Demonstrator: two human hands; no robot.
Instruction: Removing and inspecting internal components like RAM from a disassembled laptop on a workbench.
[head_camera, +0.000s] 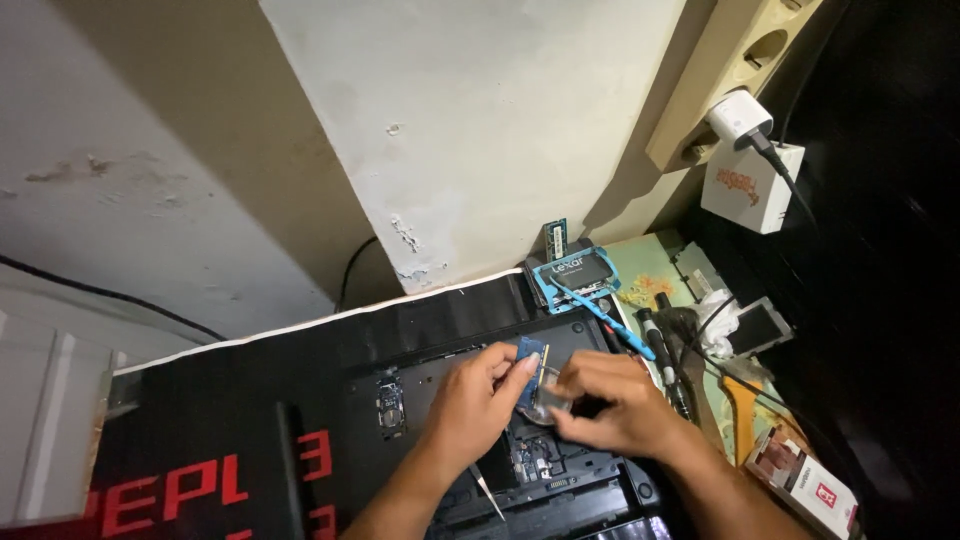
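Observation:
An opened black laptop (420, 375) lies bottom-up on a black mat, its circuit boards exposed. My left hand (478, 405) pinches a small blue memory module (531, 372) by its edge, tilted up over the laptop's slot area. My right hand (610, 400) meets it from the right, fingers closed on the same module and the parts beneath. A round silvery part (548, 408) shows partly between the two hands. Metal tweezers (488, 492) lie on the laptop below my left wrist.
A blue-framed drive (575, 275), another memory stick (556, 238) and a blue screwdriver (610, 322) lie behind the laptop. Pens, cables and a phone (760, 325) crowd the right side, near a small box (812, 490). A white charger (740, 118) sits in a wall strip. Walls stand close behind.

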